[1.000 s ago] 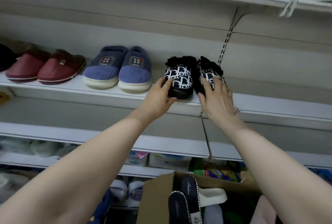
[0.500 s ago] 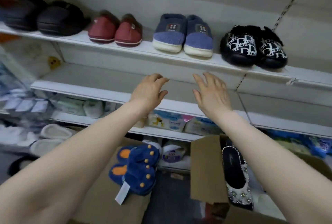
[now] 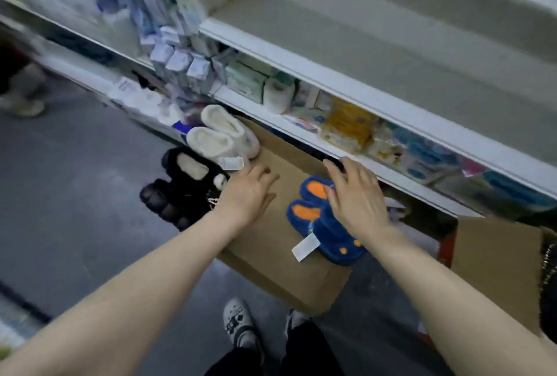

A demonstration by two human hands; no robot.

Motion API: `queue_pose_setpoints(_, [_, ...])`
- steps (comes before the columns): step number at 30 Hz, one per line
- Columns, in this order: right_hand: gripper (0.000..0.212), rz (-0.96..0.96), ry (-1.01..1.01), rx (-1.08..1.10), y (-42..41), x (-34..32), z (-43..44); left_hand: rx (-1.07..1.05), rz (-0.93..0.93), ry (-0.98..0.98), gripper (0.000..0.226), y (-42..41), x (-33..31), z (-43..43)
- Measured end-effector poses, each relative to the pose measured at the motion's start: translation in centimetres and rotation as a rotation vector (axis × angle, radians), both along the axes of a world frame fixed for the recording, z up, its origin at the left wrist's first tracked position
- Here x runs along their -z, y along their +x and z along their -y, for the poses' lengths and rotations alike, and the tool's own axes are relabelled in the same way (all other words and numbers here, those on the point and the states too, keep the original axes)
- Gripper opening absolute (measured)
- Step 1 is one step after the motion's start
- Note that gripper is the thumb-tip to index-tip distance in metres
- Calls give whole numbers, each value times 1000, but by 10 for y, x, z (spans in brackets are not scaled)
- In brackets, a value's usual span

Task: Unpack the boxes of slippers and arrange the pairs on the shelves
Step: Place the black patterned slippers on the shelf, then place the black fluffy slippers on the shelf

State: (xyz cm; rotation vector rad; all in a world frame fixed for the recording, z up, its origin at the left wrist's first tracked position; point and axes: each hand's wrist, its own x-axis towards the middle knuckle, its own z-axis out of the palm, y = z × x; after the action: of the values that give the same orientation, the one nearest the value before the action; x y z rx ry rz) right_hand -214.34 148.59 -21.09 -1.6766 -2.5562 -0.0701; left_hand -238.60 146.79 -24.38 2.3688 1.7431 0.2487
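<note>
Reaching forward and down in the head view, both bare arms stretch toward the floor. The left hand point(image 3: 247, 193) hovers palm-down with relaxed, spread fingers, holding nothing, over brown cardboard point(image 3: 268, 258). The right hand point(image 3: 357, 199), fingers straight and empty, lies over the blue slippers point(image 3: 327, 232) with orange insoles, which sit as a pair on that cardboard; contact cannot be told. At the left hand's 11 o'clock lie white fluffy slippers point(image 3: 221, 134), at its 9 o'clock black slippers point(image 3: 184, 184). At the right hand's 4 o'clock stands a cardboard box point(image 3: 497, 264), its contents mostly cut off. The lower shelf point(image 3: 304, 131) carries packaged goods.
</note>
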Motion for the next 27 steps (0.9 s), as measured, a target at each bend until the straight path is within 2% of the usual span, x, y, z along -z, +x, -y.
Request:
queue_pose_setpoints(6, [48,2,-228,-150,-66,88,-24,-243,8,-197,41,-52,85,50])
queue_pose_setpoints(12, [58,39,-401,-320,-141,158,-61,-490,-40,-279,59,-101,139,60])
queue_pose_setpoints(16, [56,10,-454,-447,-200,193,-95,-533,-116,-236,63,-129,165,45])
queue_pose_setpoints(20, [59,73,-509,-549,-249,218,-116,-569,-181,-227,66,-137,182,32])
queue_pose_setpoints(24, [63,184,-543,-622,-265,230,-119,-599,-228,-285,72,-134,184,23])
queue_pose_setpoints(27, [63,186,-566,-650,-257,226,-118,-618,-219,-347,64,-130,178,19])
